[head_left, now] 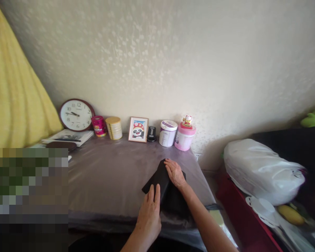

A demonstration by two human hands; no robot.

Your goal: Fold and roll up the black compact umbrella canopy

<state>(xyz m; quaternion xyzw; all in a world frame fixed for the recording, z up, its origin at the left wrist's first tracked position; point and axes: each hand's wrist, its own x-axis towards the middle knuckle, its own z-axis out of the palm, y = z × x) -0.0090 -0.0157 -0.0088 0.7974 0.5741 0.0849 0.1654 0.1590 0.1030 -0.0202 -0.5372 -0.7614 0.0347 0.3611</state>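
A piece of black cloth, partly folded over, lies near the front right of the table; I cannot make out what kind of item it is. My right hand rests on its far part, fingers together and laid flat across the fabric. At the cloth's near left side is my left hand, with fingers stretched out against it and the thumb hidden. Part of the cloth is covered by my right hand and forearm.
A clear cover lies over the table. Along the wall stand a clock, a pink can, a yellow-lidded tin, a panda picture, a white tub and a pink tub. Right of the table sits a white plastic bag.
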